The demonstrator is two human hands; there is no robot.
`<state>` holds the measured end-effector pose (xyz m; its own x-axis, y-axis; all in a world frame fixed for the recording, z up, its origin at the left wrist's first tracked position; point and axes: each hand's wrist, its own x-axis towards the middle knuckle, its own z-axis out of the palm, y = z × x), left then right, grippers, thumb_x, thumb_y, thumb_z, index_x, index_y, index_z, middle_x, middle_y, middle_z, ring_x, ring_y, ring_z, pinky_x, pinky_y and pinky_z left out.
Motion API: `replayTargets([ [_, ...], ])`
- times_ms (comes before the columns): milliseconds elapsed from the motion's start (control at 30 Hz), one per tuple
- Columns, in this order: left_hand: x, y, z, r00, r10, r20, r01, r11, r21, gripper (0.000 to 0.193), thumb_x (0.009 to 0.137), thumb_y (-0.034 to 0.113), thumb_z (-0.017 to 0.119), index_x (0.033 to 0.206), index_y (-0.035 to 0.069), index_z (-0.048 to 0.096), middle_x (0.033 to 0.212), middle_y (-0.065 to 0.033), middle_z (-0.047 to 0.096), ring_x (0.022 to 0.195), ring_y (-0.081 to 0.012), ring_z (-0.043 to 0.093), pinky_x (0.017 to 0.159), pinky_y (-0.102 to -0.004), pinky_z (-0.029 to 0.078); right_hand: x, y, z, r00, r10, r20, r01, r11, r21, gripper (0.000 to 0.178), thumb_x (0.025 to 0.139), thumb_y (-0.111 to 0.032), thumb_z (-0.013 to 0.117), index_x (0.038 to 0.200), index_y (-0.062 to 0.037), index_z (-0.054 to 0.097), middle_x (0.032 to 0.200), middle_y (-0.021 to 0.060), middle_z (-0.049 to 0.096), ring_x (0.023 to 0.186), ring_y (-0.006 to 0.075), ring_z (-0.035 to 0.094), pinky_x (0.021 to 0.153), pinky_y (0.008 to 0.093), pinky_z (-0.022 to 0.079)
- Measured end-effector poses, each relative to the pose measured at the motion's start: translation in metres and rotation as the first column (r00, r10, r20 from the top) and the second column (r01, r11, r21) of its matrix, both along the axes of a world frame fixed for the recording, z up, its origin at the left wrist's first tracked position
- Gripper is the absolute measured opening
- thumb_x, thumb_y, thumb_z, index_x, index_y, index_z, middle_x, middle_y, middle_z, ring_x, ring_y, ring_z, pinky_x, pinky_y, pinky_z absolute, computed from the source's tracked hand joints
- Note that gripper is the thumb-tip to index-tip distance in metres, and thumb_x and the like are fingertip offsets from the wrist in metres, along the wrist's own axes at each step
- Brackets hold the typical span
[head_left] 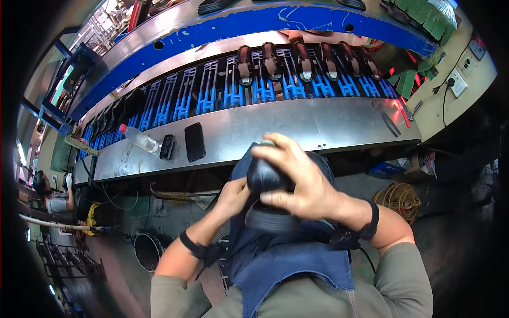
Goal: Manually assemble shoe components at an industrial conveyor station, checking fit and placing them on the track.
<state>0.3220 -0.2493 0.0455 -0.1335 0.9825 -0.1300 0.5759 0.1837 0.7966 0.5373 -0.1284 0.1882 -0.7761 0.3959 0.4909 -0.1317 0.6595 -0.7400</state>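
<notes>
A black shoe (pixel 263 176) stands over my lap, its rounded, glossy end up toward the bench; its lower part is smeared by motion. My right hand (pixel 306 185) wraps it from above and from the right, fingers over the top and thumb across the front. Against its left side my left hand (pixel 234 197) is closed, with the fingertips partly hidden behind the shoe. A pale green bit (pixel 266 142) shows at the shoe's upper end, under the right fingers. A blue apron (pixel 297 270) covers my lap beneath.
Ahead runs a steel bench (pixel 254 132) bearing a phone (pixel 194 142), a bottle (pixel 140 140), a small black case (pixel 167 147) and pincers (pixel 387 119). Behind it, several brown shoes (pixel 305 62) rest on a blue rack. A bin (pixel 151 250) and a wicker basket (pixel 398 203) flank me; a person (pixel 55 196) is far left.
</notes>
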Motion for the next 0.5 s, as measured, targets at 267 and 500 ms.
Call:
replayTargets([
  [267, 0.041, 0.069, -0.011, 0.416, 0.499, 0.76, -0.514, 0.819, -0.256, 0.044, 0.106, 0.038, 0.053, 0.116, -0.002, 0.068, 0.099, -0.0036, 0.066, 0.087, -0.0101, 0.058, 0.079, -0.0252, 0.046, -0.032, 0.089, -0.139, 0.915, 0.047, 0.402, 0.363, 0.343, -0.867, 0.051, 0.108, -0.044, 0.045, 0.12, 0.0, 0.067, 0.115, 0.0109, 0.069, 0.103, 0.0143, 0.063, 0.094, 0.0316, 0.049],
  [500, 0.034, 0.058, 0.022, 0.447, 0.131, 0.885, -0.175, 0.983, -0.057, 0.016, 0.099, 0.018, 0.067, 0.104, 0.004, 0.063, 0.103, -0.0001, 0.064, 0.097, -0.0067, 0.056, 0.088, -0.0264, 0.045, -0.012, 0.096, -0.094, 0.809, 0.395, 0.435, 0.022, 0.719, -0.694, 0.028, 0.098, -0.026, 0.068, 0.112, -0.0031, 0.061, 0.099, -0.0023, 0.061, 0.093, 0.0072, 0.053, 0.085, 0.025, 0.045],
])
